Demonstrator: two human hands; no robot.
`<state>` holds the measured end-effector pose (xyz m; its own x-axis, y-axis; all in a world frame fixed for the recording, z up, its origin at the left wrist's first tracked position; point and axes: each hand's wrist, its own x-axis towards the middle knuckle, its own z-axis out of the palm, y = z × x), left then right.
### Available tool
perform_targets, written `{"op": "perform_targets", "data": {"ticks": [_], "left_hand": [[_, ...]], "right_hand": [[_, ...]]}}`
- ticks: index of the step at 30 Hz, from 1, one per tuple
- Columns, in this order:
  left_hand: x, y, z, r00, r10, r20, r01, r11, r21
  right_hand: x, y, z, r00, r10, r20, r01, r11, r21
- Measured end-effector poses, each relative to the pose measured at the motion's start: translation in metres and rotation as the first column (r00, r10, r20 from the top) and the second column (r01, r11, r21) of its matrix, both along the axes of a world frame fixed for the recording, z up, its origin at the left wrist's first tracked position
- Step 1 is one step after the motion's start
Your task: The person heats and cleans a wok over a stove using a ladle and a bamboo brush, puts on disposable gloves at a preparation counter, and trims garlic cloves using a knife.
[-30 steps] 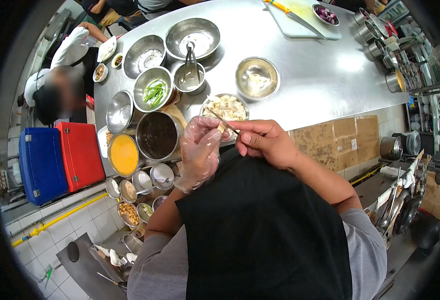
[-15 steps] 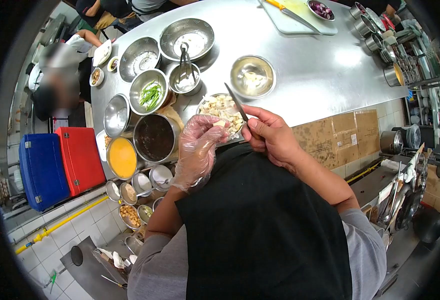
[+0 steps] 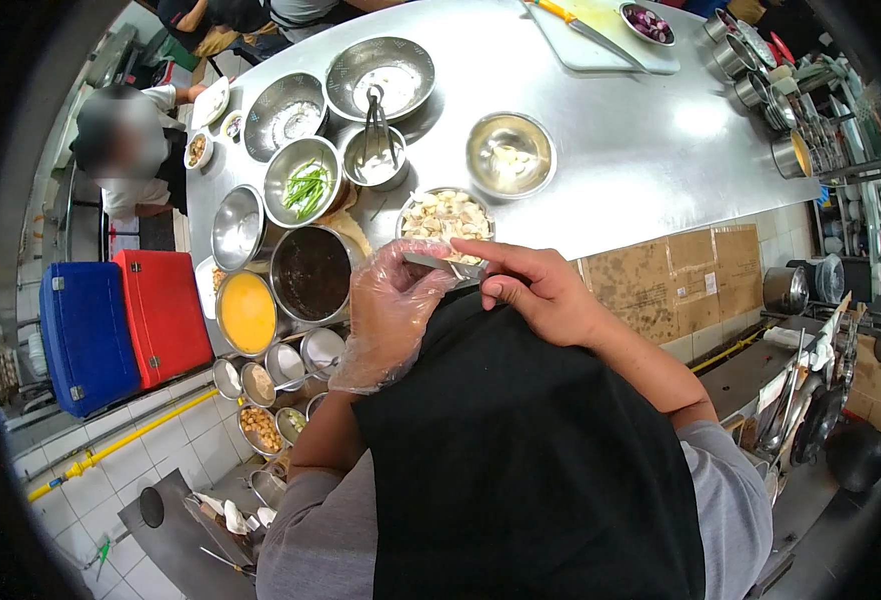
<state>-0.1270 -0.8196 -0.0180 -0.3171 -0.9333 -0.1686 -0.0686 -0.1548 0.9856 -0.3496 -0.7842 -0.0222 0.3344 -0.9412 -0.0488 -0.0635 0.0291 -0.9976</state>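
Observation:
My left hand point(image 3: 391, 310), in a clear plastic glove, is closed in a pinch; the garlic clove seen in it a moment ago is now mostly hidden by fingers and blade. In my right hand point(image 3: 541, 290) is a small knife point(image 3: 439, 262), its blade lying across the left fingertips and pointing left. Just beyond both hands stands a bowl of garlic cloves point(image 3: 448, 212), heaped with pale cloves and papery skin. Farther off, a steel bowl point(image 3: 481, 172) holds a few peeled cloves point(image 3: 512, 158).
Left of my hands are a pot of dark liquid point(image 3: 311, 275), a yellow-filled bowl point(image 3: 248, 313), green stalks point(image 3: 307, 190) and tongs in a pot point(image 3: 376, 130). A knife point(image 3: 586, 32) lies on a cutting board point(image 3: 611, 55) at the back. Another person point(image 3: 126, 150) is at left.
My right hand has turned the knife from pointing up and away to lying leftward across the left fingertips. Both hands have drawn slightly nearer my body. The person at left has shifted.

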Motion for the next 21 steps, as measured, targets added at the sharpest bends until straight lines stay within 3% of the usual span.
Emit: {"op": "perform_targets", "data": {"ticks": [7,9,10,12,15,19,21], "left_hand": [[0.004,0.000,-0.006,0.992,-0.004,-0.122,0.002,1.000,-0.021],[0.005,0.000,-0.007,0.978,0.023,-0.208,0.006,0.991,0.135],[0.003,0.001,-0.010,0.978,0.021,-0.209,0.008,0.991,0.135],[0.000,0.002,-0.017,0.899,0.117,-0.421,0.001,0.963,0.269],[-0.001,0.001,-0.020,0.867,0.148,-0.475,0.011,0.948,0.317],[-0.001,0.000,-0.018,0.908,0.156,-0.390,-0.024,0.947,0.321],[0.001,-0.001,-0.021,0.904,0.143,-0.402,-0.018,0.954,0.299]], "right_hand": [[-0.001,0.002,-0.011,0.999,0.013,-0.035,-0.015,0.997,-0.072],[-0.001,0.002,-0.012,0.998,0.013,0.060,-0.014,1.000,0.020],[-0.002,0.002,-0.013,0.998,0.011,0.059,-0.012,1.000,0.020],[-0.007,-0.001,-0.017,0.930,-0.022,0.368,-0.129,0.916,0.380],[-0.009,-0.004,-0.006,0.907,-0.073,0.414,-0.167,0.841,0.514],[-0.004,-0.005,-0.007,0.919,-0.003,0.394,-0.178,0.890,0.421],[0.000,-0.004,-0.008,0.956,0.031,0.291,-0.110,0.960,0.257]]}}
